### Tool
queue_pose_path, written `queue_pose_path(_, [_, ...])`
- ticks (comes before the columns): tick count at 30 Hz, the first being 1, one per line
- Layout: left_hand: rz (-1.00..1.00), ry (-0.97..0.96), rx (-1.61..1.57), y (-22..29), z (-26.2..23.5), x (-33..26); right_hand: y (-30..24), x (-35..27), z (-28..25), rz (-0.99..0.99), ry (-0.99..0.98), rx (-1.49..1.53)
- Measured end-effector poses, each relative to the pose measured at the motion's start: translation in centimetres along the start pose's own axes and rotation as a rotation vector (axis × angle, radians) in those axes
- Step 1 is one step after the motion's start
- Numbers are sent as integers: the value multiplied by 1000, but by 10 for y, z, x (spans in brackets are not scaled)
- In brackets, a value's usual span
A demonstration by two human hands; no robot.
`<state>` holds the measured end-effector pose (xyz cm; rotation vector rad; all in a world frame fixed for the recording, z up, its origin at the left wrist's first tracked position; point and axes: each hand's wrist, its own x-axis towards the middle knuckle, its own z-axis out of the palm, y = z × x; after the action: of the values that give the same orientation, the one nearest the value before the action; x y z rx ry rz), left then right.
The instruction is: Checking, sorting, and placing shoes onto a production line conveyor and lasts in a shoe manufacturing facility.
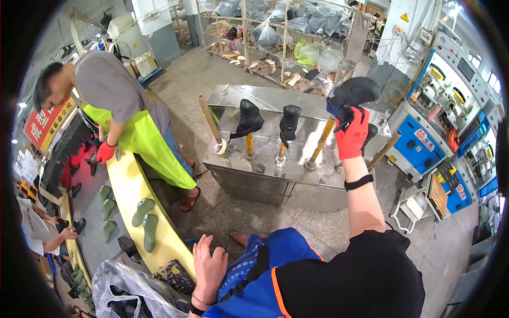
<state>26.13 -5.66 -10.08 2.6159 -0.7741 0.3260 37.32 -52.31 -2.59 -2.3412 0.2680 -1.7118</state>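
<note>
In a red glove, my right hand (352,135) grips a black shoe upper (356,91) at the top of a yellow post (321,142), where a bit of blue shows under the upper. The glove hides part of the upper. Two more black shoe uppers, a left one (249,117) and a middle one (290,123), sit on posts of the metal stand (244,185). Bare and low in front of my body, my left hand (209,267) holds nothing, fingers loosely bent and apart. It is beside the yellow edge (177,249) of the workbench.
Green shoe lasts (150,233) and a clear plastic bag (122,291) of black items lie along the left bench. A co-worker in a lime apron (143,140) bends over it, red-gloved. Loaded racks (286,37) stand behind; a blue and white machine (424,148) stands right.
</note>
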Motion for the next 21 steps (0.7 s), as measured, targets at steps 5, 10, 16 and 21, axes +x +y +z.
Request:
queue_pose_path(5, [-60,9,-10,-3,-4,10,80,-96,37,-105,-652,-349])
queue_pose_path(10, [-196,55,-10,-14,-13,-32,53,-106,82,-25,-734,-277])
queue_pose_path(16, [-262,155,41,-15,-44,-27,-159,-136,41,-101,-1094,-47])
queue_pose_path(21, [-522,379,128,1,-97,-69,-290,-195,66,-605,-1286,792])
